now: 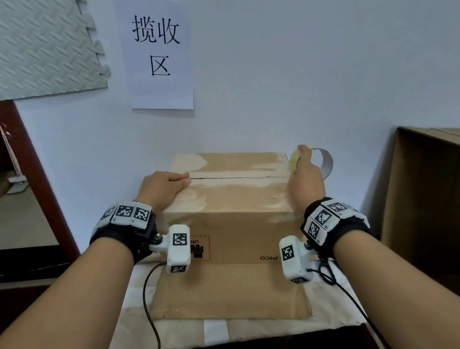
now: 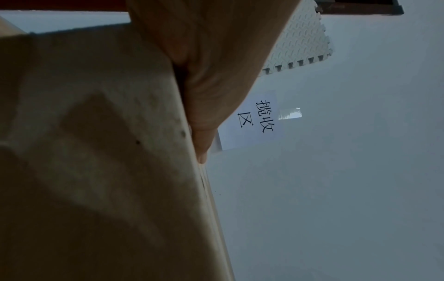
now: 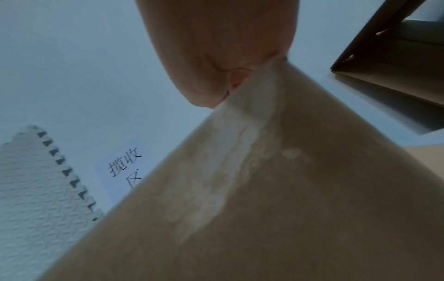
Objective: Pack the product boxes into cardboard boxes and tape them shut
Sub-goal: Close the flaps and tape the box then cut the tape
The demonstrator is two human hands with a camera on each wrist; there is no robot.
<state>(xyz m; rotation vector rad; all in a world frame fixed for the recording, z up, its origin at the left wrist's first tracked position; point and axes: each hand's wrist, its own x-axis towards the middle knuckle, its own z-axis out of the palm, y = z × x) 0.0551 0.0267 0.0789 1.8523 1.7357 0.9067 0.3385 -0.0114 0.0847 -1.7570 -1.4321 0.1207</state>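
Right now the cardboard box (image 1: 229, 201) sits on the cloth-covered table (image 1: 329, 328), flaps closed, centre seam (image 1: 231, 177) running left-right and looking untaped. Left hand (image 1: 162, 187) lies flat, fingers straight, on the seam's left end. Right hand (image 1: 306, 177) grips the tape roll (image 1: 313, 159) at the seam's right end, so the pull likely runs leftward. Open carton (image 1: 434, 194) stands to the right.
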